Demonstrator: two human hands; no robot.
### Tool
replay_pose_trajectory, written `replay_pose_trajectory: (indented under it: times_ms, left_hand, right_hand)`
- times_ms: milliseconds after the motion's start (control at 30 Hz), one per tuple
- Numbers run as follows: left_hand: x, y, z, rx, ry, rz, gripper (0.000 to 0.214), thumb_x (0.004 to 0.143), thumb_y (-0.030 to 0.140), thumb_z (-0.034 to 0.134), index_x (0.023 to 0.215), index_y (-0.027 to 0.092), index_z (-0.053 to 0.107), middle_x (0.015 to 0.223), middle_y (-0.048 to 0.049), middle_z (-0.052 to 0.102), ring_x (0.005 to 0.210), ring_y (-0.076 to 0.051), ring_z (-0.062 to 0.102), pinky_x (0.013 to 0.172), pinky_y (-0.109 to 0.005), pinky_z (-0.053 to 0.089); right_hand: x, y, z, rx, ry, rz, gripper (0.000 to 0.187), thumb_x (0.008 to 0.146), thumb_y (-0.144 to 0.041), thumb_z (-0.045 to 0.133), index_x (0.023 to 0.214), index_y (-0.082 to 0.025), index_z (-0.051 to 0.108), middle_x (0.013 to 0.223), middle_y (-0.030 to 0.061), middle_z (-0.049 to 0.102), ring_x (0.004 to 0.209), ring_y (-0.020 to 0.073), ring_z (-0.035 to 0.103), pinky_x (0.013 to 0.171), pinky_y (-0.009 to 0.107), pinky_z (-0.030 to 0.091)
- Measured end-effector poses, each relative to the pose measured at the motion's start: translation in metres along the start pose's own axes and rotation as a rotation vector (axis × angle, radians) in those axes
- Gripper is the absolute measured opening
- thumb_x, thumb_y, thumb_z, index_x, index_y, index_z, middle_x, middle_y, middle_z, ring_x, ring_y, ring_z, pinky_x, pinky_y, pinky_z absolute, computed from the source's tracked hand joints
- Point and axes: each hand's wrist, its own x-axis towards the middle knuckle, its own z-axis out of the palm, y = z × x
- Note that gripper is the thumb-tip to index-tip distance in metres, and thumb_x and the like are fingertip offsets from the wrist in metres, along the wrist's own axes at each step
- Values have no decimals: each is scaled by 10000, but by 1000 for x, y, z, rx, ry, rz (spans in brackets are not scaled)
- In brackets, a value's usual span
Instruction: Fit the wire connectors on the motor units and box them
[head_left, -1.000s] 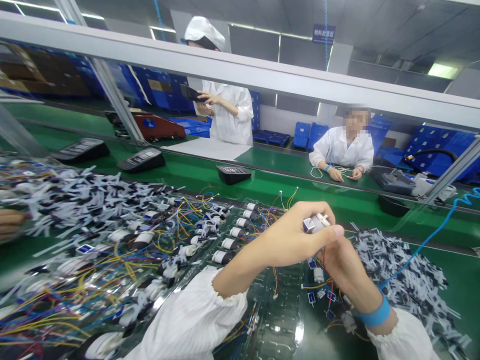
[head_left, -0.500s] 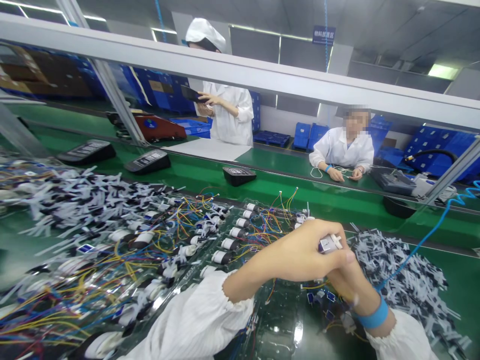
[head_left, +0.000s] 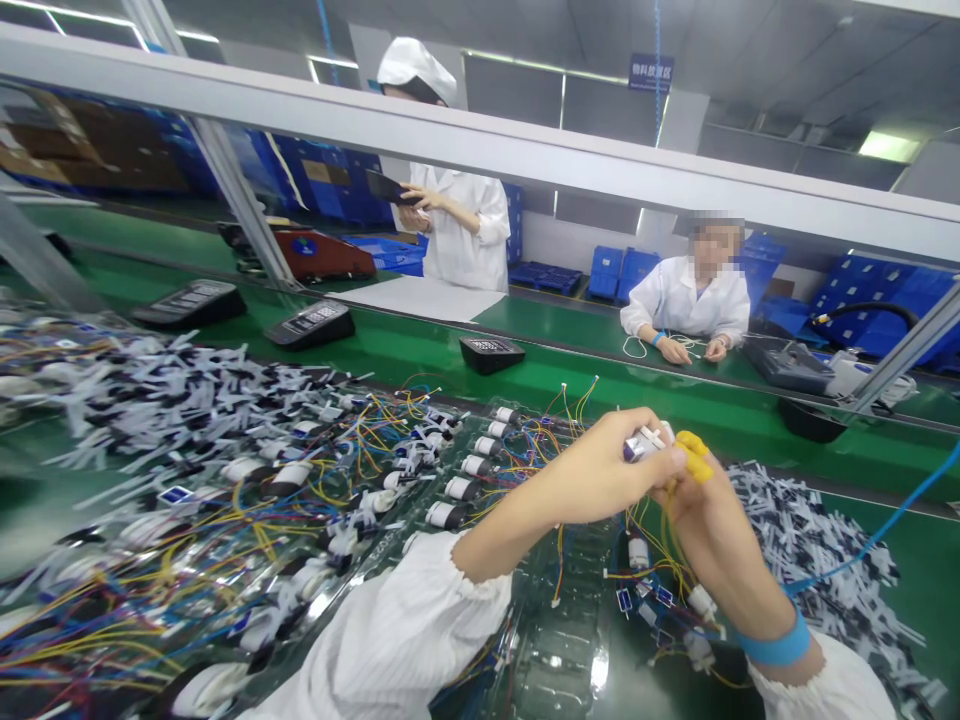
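My left hand [head_left: 626,462] is closed around a small motor [head_left: 643,442] with a silvery body and a white end piece, which shows above the thumb. Right against it is my right hand [head_left: 705,515], its fingertips in yellow finger cots [head_left: 693,456] pinched together beside the motor; what they grip is hidden. Thin yellow wires [head_left: 671,535] hang below the two hands. Under them lies a loose group of small motors [head_left: 637,553] with coloured wires. Left of my hands, wired motors [head_left: 459,488] stand in a row in a clear plastic tray [head_left: 555,650].
A pile of black-and-white strip parts [head_left: 810,540] lies at right, another heap [head_left: 202,400] at left. More wired motors [head_left: 289,478] cover the left side. A blue coiled cord [head_left: 900,510] runs to my right wristband. Two people in white work across the green line [head_left: 420,345].
My right hand has turned and risen, bringing its yellow finger cots into view beside the motor. My left hand has shifted slightly left and up with the motor.
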Motion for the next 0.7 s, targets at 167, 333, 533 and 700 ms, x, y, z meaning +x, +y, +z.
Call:
replay_pose_trajectory:
  times_ms: [167,333,533,700]
  left_hand:
    - [6,-10,2,-116,26,-18,356,887,486,744,841,169,591,711,23,626,537,-77,440,526,-222,337]
    - [7,-7,11,-240,11,2,424,875,569,749,847,183,576,640,36,619,491,-76,466,502,-213,341]
    - [5,0,8,-219,28,28,396,841,489,810,740,168,601,581,56,537,453,-52,407,424,-181,288]
    - [-2,10,-10,-271,278,151,301,825,409,834,786,181,642,553,79,472,422,-44,354,372,-172,228]
  right_hand:
    - [-6,-16,4,-126,-58,-105,366,876,-522,819,949,-199,662,714,-27,625,514,75,481,490,187,422]
    - [-13,-19,-1,-326,-128,-283,393,947,-564,749,1137,-236,648,705,-21,663,486,82,507,453,184,393]
    - [-18,-24,0,-421,-264,-307,489,917,-558,786,1251,-275,568,783,-20,712,507,119,596,489,244,506]
    - [-17,-23,1,-599,-470,-60,687,894,-372,825,1472,-286,464,739,-55,703,631,153,662,630,292,568]
